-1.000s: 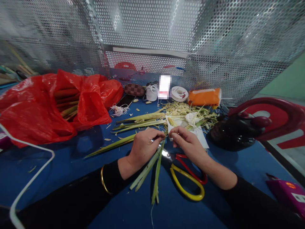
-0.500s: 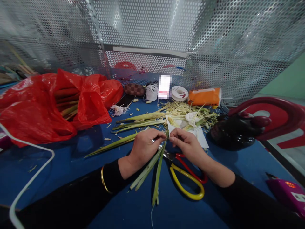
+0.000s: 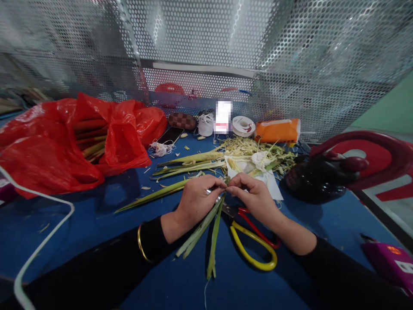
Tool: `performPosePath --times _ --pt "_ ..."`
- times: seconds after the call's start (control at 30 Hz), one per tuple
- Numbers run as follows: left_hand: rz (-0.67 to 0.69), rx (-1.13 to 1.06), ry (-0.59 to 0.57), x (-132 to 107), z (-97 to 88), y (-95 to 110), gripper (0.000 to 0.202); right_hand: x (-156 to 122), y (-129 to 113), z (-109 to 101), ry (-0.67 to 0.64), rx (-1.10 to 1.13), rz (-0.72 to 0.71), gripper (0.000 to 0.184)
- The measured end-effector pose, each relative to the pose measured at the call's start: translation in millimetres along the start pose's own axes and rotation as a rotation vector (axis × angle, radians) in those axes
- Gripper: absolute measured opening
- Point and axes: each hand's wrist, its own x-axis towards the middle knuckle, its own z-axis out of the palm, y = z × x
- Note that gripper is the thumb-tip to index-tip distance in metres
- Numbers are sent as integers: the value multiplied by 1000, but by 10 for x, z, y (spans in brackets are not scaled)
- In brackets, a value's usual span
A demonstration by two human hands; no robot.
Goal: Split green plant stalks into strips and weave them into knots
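My left hand (image 3: 196, 200) is closed around the upper end of a small bundle of green leaf strips (image 3: 211, 230) that trail toward me over the blue table (image 3: 97, 224). My right hand (image 3: 253, 196) pinches the tip of the same bundle, fingertips almost touching those of the left hand. What passes between the fingertips is too small to make out. Scissors with a red and a yellow handle (image 3: 254, 241) lie on the table just under my right wrist. Both forearms wear black sleeves, with a gold bangle (image 3: 140, 243) on the left.
A red plastic bag (image 3: 64, 142) holding more leaves lies at the left. Long green leaves (image 3: 187, 165) and a heap of trimmings (image 3: 258, 155) lie beyond my hands. A phone (image 3: 171, 135), thread spools (image 3: 205, 125), tape (image 3: 243, 126) and an orange packet (image 3: 277, 130) line the perforated metal screen. A black bag (image 3: 319, 178) sits right.
My right hand has drawn a little leftward and closer to the left hand, so the fingertips now nearly meet at the bundle's tip. The left hand has barely moved.
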Motion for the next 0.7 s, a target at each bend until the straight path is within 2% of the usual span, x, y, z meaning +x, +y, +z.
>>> performPosePath --times 0.2,0.4,0.6,0.7 --pt "-34 -36 3 5 9 -14 8 13 1 -9 -68 37 21 17" --pt "-186 -89 28 29 3 -42 9 37 -11 -62 -116 242 110 16" --pt "-377 -126 49 68 4 -58 11 30 -63 -96 -104 367 86 19" --pt "-414 -97 17 67 8 -55 10 10 -84 -75 -151 429 91 20"
